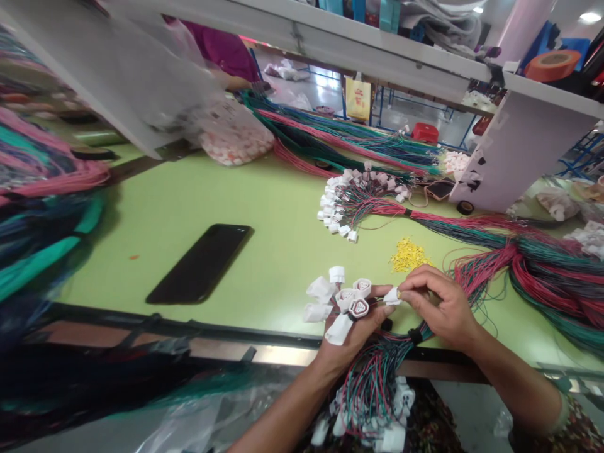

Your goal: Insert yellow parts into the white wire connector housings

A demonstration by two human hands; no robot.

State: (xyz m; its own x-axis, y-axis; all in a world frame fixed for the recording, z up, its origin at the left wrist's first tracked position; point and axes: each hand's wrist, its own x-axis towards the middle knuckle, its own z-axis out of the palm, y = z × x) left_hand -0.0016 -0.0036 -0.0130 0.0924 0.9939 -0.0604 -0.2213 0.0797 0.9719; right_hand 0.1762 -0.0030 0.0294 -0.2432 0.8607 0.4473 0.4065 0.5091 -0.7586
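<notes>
I'm watching through the head camera as the left hand is clenching a cluster of white plastic connectors on one end of a wire harness, with the forearm rising from the bottom edge and the fingers curling up behind the connector bodies. The right hand is angled in from the lower right, wrist bent, its thumb and forefinger pinching a small white connector just beside the cluster. The harness's red, green and dark wires are hanging over the table edge below the hands, gathered by a black band. On the pale green table, a pile of tiny yellow pieces is lying near the right hand, and a black smartphone is resting well to the left. Farther ahead, a second harness is fanning out its white connectors, and a co-worker's magenta sleeve is showing past a bag of white parts
</notes>
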